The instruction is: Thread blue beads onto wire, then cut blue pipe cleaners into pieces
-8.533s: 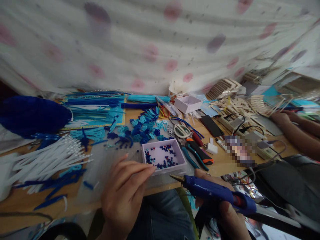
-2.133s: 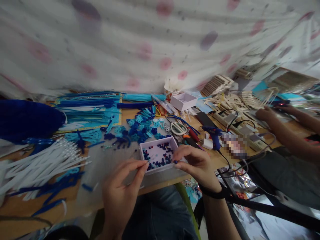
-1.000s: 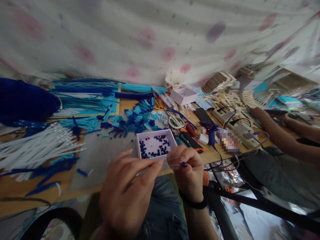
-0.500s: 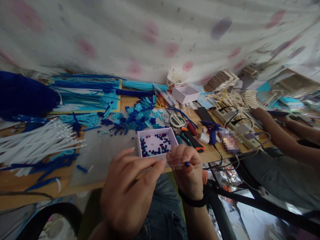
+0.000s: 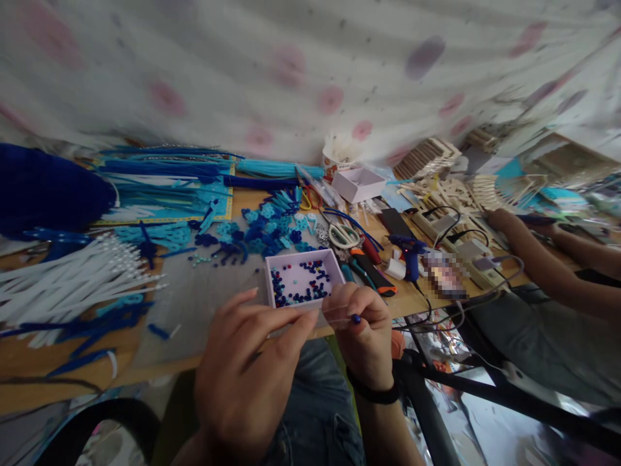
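A thin clear thread (image 5: pixel 334 317) runs between my two hands. My left hand (image 5: pixel 259 362) pinches one end of it between thumb and index finger. In my right hand (image 5: pixel 363 327), curled with thumb and fingers together, is a dark blue bead (image 5: pixel 356 319) at the fingertips; whether the thread passes through it cannot be made out. Just beyond my hands stands a white box (image 5: pixel 334 266) holding many blue beads (image 5: pixel 315 288) and a few red ones. Blue chenille flowers (image 5: pixel 272 226) lie behind the box.
White chenille stems (image 5: pixel 82 278) spread at the left. Scissors (image 5: pixel 344 236), orange-handled pliers (image 5: pixel 373 272), a blue glue gun (image 5: pixel 410 252) and a power strip (image 5: pixel 478 268) lie to the right. Another person's arm (image 5: pixel 543 265) rests at the far right.
The blue bead at my right fingertips has shifted slightly left, toward my left hand. My left hand keeps its pinch and has barely moved.
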`<action>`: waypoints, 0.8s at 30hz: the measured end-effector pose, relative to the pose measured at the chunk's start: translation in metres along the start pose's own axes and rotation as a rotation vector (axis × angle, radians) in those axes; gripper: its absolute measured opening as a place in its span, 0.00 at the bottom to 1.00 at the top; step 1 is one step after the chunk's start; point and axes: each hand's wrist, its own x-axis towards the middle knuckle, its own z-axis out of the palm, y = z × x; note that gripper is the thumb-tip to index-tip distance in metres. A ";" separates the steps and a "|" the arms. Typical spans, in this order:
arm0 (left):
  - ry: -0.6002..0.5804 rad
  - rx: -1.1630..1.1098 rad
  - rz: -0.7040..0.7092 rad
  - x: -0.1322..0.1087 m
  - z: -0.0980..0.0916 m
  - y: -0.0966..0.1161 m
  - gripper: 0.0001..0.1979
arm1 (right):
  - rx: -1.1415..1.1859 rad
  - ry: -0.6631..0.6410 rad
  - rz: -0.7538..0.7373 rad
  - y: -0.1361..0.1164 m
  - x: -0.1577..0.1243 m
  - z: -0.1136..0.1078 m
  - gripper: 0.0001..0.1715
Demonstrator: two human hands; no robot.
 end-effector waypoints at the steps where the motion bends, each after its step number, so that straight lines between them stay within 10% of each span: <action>1: -0.005 0.004 -0.001 0.000 0.000 0.000 0.09 | -0.013 0.002 -0.005 0.000 0.000 0.000 0.09; 24: -0.035 -0.010 -0.065 -0.001 -0.001 -0.005 0.07 | -0.188 -0.023 -0.017 -0.003 0.001 -0.009 0.07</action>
